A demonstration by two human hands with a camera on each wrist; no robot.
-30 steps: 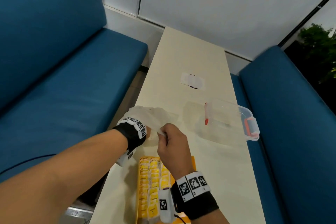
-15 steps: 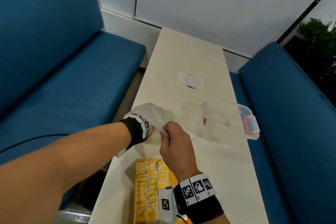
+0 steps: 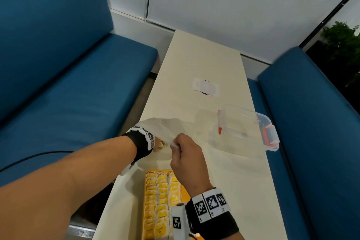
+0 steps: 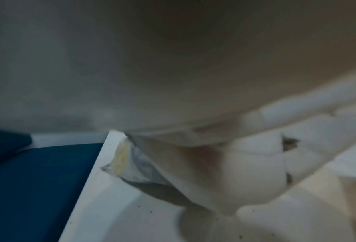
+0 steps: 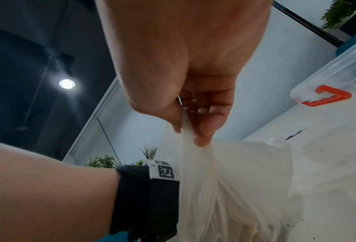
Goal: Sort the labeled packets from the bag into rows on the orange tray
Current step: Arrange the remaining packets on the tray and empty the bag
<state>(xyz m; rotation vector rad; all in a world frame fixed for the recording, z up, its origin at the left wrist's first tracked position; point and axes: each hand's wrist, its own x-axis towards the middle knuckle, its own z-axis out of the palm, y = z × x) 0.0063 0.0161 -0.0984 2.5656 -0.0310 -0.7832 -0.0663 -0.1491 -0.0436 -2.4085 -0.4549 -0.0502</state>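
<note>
No legible text, brand or number is present in any view. The only signs are black-and-white square fiducial markers on the left wristband [image 3: 148, 137] and the right wristband [image 3: 210, 205]; these carry patterns, not characters. The yellow packets [image 3: 160, 206] on the orange tray [image 3: 145, 220], at 6 o'clock on the worktop [image 3: 204, 60], bear dark print too small to read.

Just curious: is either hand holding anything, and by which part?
The right hand pinches the bag by its top edge. The left hand is inside the bag; its grip cannot be told.

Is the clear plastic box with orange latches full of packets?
No, the clear plastic box holds only one thin red-tipped stick.
</note>
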